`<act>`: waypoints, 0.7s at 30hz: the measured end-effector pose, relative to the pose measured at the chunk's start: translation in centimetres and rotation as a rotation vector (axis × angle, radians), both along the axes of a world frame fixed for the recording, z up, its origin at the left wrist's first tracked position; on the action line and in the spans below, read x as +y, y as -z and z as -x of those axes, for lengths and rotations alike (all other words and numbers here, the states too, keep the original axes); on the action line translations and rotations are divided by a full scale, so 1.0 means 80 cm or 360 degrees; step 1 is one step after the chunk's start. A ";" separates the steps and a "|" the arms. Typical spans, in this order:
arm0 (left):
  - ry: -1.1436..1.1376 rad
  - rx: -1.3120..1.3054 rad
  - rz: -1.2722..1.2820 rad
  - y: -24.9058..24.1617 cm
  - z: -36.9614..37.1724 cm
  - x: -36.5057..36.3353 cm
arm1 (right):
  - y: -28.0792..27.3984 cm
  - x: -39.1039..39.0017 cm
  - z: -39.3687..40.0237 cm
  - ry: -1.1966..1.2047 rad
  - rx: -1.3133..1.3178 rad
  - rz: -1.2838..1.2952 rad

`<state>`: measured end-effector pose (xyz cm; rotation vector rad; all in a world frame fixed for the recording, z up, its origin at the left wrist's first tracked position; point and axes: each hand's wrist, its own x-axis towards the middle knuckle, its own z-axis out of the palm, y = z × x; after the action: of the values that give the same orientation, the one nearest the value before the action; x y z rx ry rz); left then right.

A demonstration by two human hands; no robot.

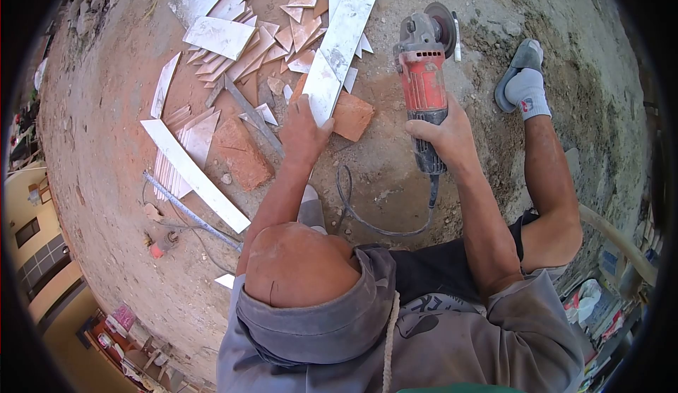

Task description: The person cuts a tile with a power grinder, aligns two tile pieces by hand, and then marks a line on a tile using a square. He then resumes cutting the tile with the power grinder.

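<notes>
My right hand [452,135] is wrapped around the dark rear body of a red and black angle grinder [424,82]. Its cutting disc [442,29] points away from me, and the cord trails from the near end. On the left, my left hand [306,130] grips the near end of a white tile strip [325,86], thumb on one side and fingers on the other. That strip lies over an orange brick [352,116], and a longer white strip [353,26] extends beyond it. The grinder is apart from the tile, to its right.
Broken tile pieces [265,47] are heaped ahead on the dirt. A second brick [240,153], stacked triangular tiles [187,149] and a long white strip [198,174] lie left. The grinder's cord [385,232] loops near my legs. A white marker [457,40] lies beside the disc.
</notes>
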<state>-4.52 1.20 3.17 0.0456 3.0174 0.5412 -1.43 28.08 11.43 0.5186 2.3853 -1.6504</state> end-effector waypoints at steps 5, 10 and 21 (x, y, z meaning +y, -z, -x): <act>0.0001 -0.0024 0.0014 -0.001 0.001 0.001 | 0.004 0.001 -0.001 0.0005 0.0010 0.0037; -0.0014 -0.0046 0.0028 -0.001 0.000 0.001 | 0.004 0.002 -0.002 -0.0007 0.0009 0.0038; -0.0021 -0.0050 0.0020 -0.002 -0.004 -0.002 | -0.009 -0.009 -0.001 -0.0058 0.0041 0.0067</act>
<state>-4.17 1.04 3.31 0.0166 2.9926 0.5188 -1.34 27.32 12.12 0.4464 2.3578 -1.6984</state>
